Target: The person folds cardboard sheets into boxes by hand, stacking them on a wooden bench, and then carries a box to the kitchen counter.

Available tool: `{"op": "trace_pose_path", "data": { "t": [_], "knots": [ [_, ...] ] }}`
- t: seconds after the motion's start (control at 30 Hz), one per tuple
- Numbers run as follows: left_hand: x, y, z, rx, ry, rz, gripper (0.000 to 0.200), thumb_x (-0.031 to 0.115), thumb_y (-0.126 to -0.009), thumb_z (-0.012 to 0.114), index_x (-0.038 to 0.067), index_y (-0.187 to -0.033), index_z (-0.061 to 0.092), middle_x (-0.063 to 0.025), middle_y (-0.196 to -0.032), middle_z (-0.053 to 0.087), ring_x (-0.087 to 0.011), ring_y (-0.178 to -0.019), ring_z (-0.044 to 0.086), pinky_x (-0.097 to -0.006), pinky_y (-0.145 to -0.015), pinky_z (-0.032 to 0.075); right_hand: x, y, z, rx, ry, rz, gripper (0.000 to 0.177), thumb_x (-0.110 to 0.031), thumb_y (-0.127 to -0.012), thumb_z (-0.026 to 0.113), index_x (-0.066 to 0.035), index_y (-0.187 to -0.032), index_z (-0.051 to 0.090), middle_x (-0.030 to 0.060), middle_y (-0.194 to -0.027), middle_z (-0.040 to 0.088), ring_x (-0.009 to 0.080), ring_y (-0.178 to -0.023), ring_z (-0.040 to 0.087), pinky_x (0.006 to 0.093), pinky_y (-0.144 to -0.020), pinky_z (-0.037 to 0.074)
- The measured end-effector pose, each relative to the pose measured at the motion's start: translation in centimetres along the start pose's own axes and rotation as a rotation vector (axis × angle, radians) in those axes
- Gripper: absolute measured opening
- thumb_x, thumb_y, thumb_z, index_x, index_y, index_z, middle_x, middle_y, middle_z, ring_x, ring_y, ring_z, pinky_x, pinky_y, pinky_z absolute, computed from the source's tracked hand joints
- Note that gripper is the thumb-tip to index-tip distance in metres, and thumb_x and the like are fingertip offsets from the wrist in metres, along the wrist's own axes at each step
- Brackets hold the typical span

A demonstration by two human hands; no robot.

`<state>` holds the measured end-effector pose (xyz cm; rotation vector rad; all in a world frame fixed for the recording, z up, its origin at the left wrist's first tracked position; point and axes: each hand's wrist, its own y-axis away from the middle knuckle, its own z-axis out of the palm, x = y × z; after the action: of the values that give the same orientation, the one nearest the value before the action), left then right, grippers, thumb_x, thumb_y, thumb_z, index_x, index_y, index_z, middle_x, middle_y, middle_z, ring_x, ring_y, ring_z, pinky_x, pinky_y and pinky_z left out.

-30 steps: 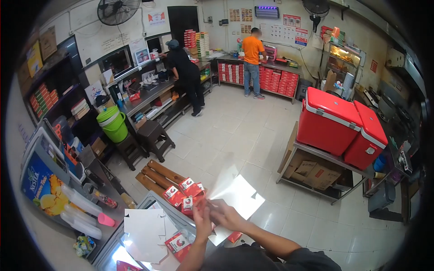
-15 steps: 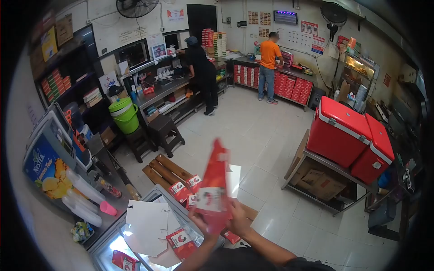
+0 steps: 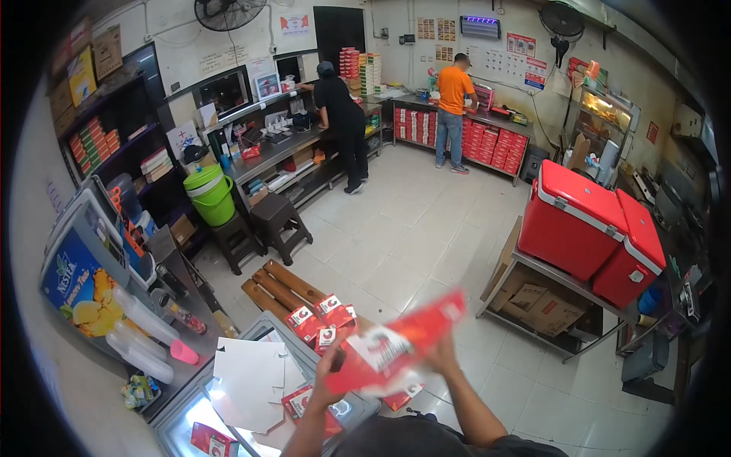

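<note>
Both hands are on a red printed cardboard piece with a white label (image 3: 400,341), up in the air above the near side of the work area. The left hand (image 3: 326,373) is clamped on its near-left end. The right hand (image 3: 442,356) has hold of the other side lower down, fingers mostly hidden behind the card, so can't tell exactly how they're wrapped. The card's tilted, right end higher, and too blurred to say which folds are closed. I'd guess the two-sided hold is there because thin card flops if you only pinch one end.

Just left of that, flat white cardboard sheets with notched edges (image 3: 245,385) lie overlapped on a grey-framed glass-topped freezer (image 3: 289,337). Flat top, flat stack, and close to the left hand, so probably parked there for easy grabbing. One red box with a white label (image 3: 306,402) sits right beside them, partly behind the left forearm.

Past the hands, small red-and-white boxes (image 3: 324,316) cluster on a brown slatted wooden bench (image 3: 295,282). Seems a sensible spot imo, since it leaves the elbows some room.
</note>
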<state>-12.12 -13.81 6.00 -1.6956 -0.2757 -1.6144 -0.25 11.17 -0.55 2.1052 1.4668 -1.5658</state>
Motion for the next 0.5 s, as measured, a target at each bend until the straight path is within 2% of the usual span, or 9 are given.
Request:
{"op": "trace_pose_path", "data": {
  "t": [0.03, 0.1, 0.2, 0.23, 0.33, 0.37, 0.4, 0.47, 0.5],
  "knots": [
    [1.9, 0.1, -0.3, -0.106, 0.267, -0.149, 0.087, 0.018, -0.083, 0.079, 0.002, -0.153, 0.031, -0.0110, -0.116, 0.061, -0.0160, -0.104, 0.061, -0.0318, -0.091, 0.048, 2.1, 0.2, -0.6, 0.000, 0.004, -0.002, 0.079, -0.034, -0.088, 0.073, -0.001, -0.147, 0.033, 0.0231, -0.157, 0.023, 0.0397, -0.138, 0.040, 0.0484, -0.111, 0.040],
    [3.1, 0.0, 0.1, -0.184, 0.189, -0.069, 0.087, 0.020, -0.080, 0.080, 0.002, -0.152, 0.034, -0.0144, -0.127, 0.058, -0.0180, -0.111, 0.059, -0.0330, -0.096, 0.046, 1.3, -0.6, -2.3, -0.153, -1.306, 0.376, 0.075, -0.035, -0.091, 0.068, -0.004, -0.149, 0.034, 0.0216, -0.142, 0.051, 0.0340, -0.129, 0.053, 0.0451, -0.107, 0.044],
    [4.7, -1.4, 1.4, -0.401, -0.362, 0.186, 0.085, 0.018, -0.071, 0.080, 0.008, -0.147, 0.043, -0.0178, -0.152, 0.043, -0.0324, -0.132, 0.052, -0.0429, -0.110, 0.039, -3.2, 0.6, -3.7, -0.497, -1.543, 0.533, 0.074, -0.046, -0.095, 0.058, -0.001, -0.150, 0.033, 0.0243, -0.138, 0.054, 0.0331, -0.125, 0.057, 0.0452, -0.105, 0.048],
    [4.3, -1.5, 2.3, -0.418, -0.412, 0.214, 0.093, 0.013, -0.069, 0.080, 0.012, -0.151, 0.038, -0.0219, -0.150, 0.043, -0.0358, -0.132, 0.051, -0.0420, -0.108, 0.041, -5.5, 0.1, -2.5, -0.237, -1.598, 0.659, 0.069, -0.046, -0.100, 0.050, 0.002, -0.148, 0.035, 0.0233, -0.121, 0.064, 0.0319, -0.112, 0.065, 0.0422, -0.097, 0.054],
    [2.7, -0.9, 3.9, -0.426, -0.362, 0.276, 0.103, 0.007, -0.066, 0.081, 0.019, -0.156, 0.032, -0.0270, -0.150, 0.040, -0.0415, -0.134, 0.047, -0.0436, -0.107, 0.041, 0.6, 3.2, 0.9, -0.043, -1.619, 0.590, 0.071, -0.045, -0.101, 0.048, 0.003, -0.149, 0.029, 0.0262, -0.121, 0.061, 0.0340, -0.110, 0.066, 0.0422, -0.093, 0.057],
    [3.1, -1.0, 3.7, -0.389, -0.334, 0.324, 0.094, 0.011, -0.069, 0.081, 0.016, -0.152, 0.038, -0.0258, -0.152, 0.037, -0.0427, -0.137, 0.042, -0.0458, -0.110, 0.037, 1.5, 2.4, 1.0, -0.194, -1.779, 0.543, 0.066, -0.037, -0.101, 0.049, -0.010, -0.155, 0.022, 0.0229, -0.138, 0.048, 0.0388, -0.125, 0.054, 0.0497, -0.094, 0.056],
    [3.3, -1.2, 3.4, -0.351, -0.305, 0.371, 0.085, 0.014, -0.073, 0.081, 0.013, -0.148, 0.043, -0.0246, -0.154, 0.034, -0.0439, -0.140, 0.038, -0.0480, -0.113, 0.034, 2.1, 2.2, 1.1, -0.192, -1.780, 0.536, 0.066, -0.037, -0.101, 0.049, -0.010, -0.155, 0.022, 0.0229, -0.138, 0.048, 0.0388, -0.125, 0.054, 0.0497, -0.094, 0.056],
    [2.5, -1.1, 1.3, -0.256, -0.422, 0.362, 0.077, 0.015, -0.078, 0.081, 0.009, -0.146, 0.045, -0.0248, -0.158, 0.025, -0.0427, -0.137, 0.044, -0.0465, -0.108, 0.040, -1.6, 1.2, -0.5, -0.093, -1.458, 0.156, 0.067, -0.038, -0.102, 0.048, -0.012, -0.156, 0.018, 0.0233, -0.139, 0.047, 0.0398, -0.122, 0.056, 0.0515, -0.093, 0.056],
    [2.4, -1.0, 0.8, -0.235, -0.448, 0.307, 0.071, 0.014, -0.081, 0.077, 0.007, -0.145, 0.046, -0.0247, -0.157, 0.028, -0.0389, -0.127, 0.052, -0.0436, -0.099, 0.047, -3.8, 0.4, -2.3, 0.015, -1.782, 0.337, 0.051, -0.033, -0.101, 0.053, -0.009, -0.144, 0.040, 0.0214, -0.132, 0.054, 0.0357, -0.117, 0.060, 0.0499, -0.090, 0.057]
  ]
}}
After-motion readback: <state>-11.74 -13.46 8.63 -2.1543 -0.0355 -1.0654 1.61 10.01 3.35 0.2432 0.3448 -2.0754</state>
